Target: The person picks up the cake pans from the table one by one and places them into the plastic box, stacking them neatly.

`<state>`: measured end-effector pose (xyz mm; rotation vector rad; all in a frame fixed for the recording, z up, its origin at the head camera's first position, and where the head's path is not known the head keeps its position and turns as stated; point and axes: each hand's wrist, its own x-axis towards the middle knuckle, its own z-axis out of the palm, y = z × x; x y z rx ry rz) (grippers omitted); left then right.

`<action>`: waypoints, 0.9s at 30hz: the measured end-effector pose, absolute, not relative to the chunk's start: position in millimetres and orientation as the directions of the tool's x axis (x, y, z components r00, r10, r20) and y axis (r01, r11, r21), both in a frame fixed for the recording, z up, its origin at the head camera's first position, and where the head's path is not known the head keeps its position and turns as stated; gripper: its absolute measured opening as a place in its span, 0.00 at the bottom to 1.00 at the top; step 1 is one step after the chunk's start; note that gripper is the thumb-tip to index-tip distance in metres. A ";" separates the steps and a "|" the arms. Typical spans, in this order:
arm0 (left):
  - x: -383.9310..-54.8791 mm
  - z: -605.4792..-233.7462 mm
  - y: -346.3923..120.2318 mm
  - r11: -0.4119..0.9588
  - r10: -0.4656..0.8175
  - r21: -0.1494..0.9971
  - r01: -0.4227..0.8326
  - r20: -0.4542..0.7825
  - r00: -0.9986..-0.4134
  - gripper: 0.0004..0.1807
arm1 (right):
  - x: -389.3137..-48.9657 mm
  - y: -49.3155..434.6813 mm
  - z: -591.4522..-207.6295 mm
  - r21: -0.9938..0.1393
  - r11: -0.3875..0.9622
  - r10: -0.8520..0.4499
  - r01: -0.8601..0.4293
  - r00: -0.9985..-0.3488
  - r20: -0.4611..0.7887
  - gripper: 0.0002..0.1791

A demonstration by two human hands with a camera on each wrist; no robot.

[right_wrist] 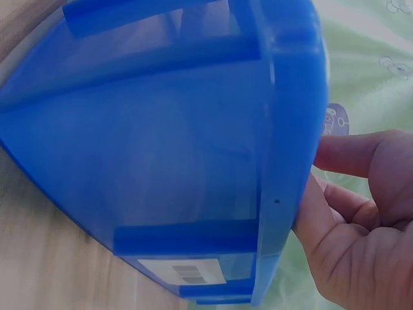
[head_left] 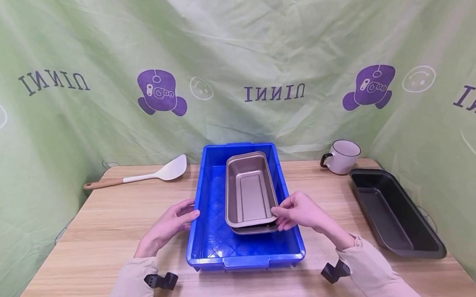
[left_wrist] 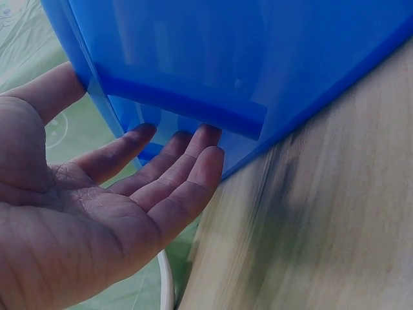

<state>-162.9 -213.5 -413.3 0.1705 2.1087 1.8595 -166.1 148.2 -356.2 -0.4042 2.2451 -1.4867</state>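
Note:
Inside a blue plastic bin (head_left: 215, 244) on the table, a champagne-coloured loaf pan (head_left: 252, 192) sits stacked over another similar loaf pan (head_left: 255, 230). Only the near edge of the lower pan shows. My right hand (head_left: 299, 211) pinches the upper pan's near right corner between thumb and fingers. In the right wrist view the bin's wall (right_wrist: 174, 148) hides the pans and the fingertips. My left hand (head_left: 170, 225) touches the left side of the bin, thumb near the rim; the left wrist view shows its fingers (left_wrist: 187, 184) loosely extended against the outer wall.
A white spatula (head_left: 172, 169) with a wooden handle lies at the back left. Toward the back right stands a white mug (head_left: 343, 157) with a dark handle. A black loaf pan (head_left: 397, 215) rests by the right table edge. A green printed curtain (head_left: 225, 56) surrounds the table.

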 end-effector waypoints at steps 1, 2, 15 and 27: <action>-163.0 -413.4 -213.4 0.144 0.300 0.982 -0.121 -0.160 -0.940 0.34 | -166.6 148.8 -356.4 -0.919 0.394 -0.454 -0.017 -0.873 -0.179 0.13; -163.0 -413.4 -213.4 0.143 0.301 0.982 -0.120 -0.159 -0.940 0.34 | -166.7 149.1 -356.3 -0.915 0.402 -0.453 -0.027 -0.874 -0.173 0.12; -162.7 -414.5 -214.1 0.141 0.282 0.981 -0.131 -0.167 -0.945 0.34 | -165.5 154.1 -343.4 -0.919 0.381 -0.310 -0.102 -0.950 -0.023 0.16; -162.7 -414.0 -212.3 0.140 0.293 0.982 -0.127 -0.163 -0.942 0.34 | -164.9 169.4 -340.4 -0.906 0.394 -0.296 -0.156 -0.954 0.036 0.16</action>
